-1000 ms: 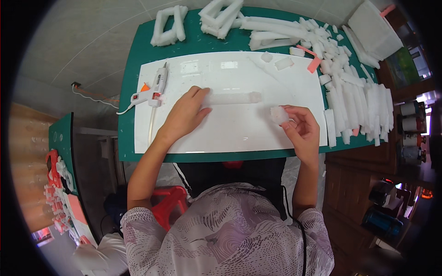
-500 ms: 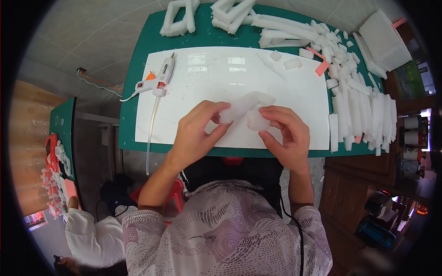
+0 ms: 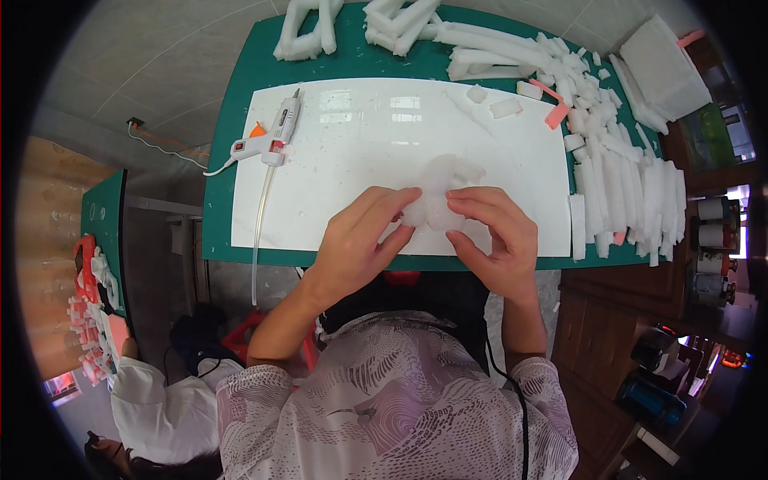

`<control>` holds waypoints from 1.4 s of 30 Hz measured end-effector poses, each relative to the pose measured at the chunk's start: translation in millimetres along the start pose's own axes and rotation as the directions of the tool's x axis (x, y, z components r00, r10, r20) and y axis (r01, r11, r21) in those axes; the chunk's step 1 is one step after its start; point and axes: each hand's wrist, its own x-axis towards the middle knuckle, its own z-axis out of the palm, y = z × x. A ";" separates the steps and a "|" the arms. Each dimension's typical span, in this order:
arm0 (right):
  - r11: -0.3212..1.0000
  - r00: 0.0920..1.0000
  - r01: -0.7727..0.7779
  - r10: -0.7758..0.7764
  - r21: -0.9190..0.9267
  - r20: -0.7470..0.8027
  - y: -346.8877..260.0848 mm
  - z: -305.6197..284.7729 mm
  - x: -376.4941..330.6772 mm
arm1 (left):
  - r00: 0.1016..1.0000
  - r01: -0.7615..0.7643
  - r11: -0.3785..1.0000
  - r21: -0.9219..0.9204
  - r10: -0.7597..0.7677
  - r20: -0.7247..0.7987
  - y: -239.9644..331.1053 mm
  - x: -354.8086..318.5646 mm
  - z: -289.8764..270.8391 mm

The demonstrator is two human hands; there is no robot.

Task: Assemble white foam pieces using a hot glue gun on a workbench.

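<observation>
A white strip of foam (image 3: 446,172) is bent over into a loop above the white board (image 3: 344,188), its two ends brought close together. My left hand (image 3: 364,232) pinches one end between thumb and fingers. The other end is gripped by my right hand (image 3: 498,232), its thumb below and fingers above. The ends seem to meet between my fingertips, though whether they touch is hard to tell. To the left on the board lies a white glue gun (image 3: 276,136) with a clear glue stick (image 3: 260,240) trailing from its back.
Several white foam strips (image 3: 624,192) and offcuts pile up along the right of the green mat (image 3: 220,200). Foam frames (image 3: 308,32) lie at the far edge. Pink scraps (image 3: 558,116) sit at the board's far right corner. A person in white (image 3: 164,408) is at lower left.
My left hand has moved right, bringing its foam end against or close to the other end. The strip is now bent more tightly. My right hand has barely moved.
</observation>
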 end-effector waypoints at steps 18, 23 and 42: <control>0.980 0.997 0.063 -0.052 -0.190 0.062 -10.1 -5.0 3.1 | 0.989 -0.137 0.988 0.073 0.132 0.067 -4.4 -2.9 5.3; 0.968 0.995 0.101 -0.103 -0.231 0.003 -2.7 8.8 0.2 | 0.998 -0.050 0.995 0.088 0.053 -0.040 1.1 -4.7 13.6; 0.926 0.971 0.233 -0.237 -0.298 0.022 29.4 39.2 -5.9 | 0.936 0.280 0.765 -0.580 -0.352 -0.011 -42.7 -16.3 42.3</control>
